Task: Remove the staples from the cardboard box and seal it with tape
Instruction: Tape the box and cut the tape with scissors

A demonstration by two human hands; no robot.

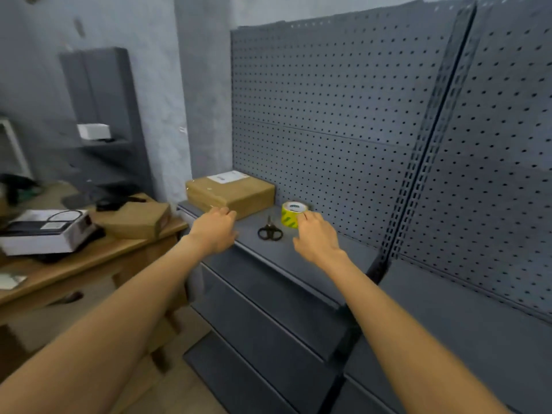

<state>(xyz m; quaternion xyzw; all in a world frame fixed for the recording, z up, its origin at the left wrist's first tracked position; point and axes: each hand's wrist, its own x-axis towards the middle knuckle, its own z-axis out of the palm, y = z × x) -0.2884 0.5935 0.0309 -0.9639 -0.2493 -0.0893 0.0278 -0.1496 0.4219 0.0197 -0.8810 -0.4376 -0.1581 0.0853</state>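
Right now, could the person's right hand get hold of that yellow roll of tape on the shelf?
Probably yes. The right hand is already at the yellow tape roll, fingertips at its side, with nothing between them. The scissors lie off to the left, out of the way.

Soft, even indoor light fills the frame, cool and grey, with only faint shadows. The left side smears with motion blur, worst at the wooden desk (89, 258). Wide-angle distortion bends the pegboard (343, 115) at upper right. No glare.
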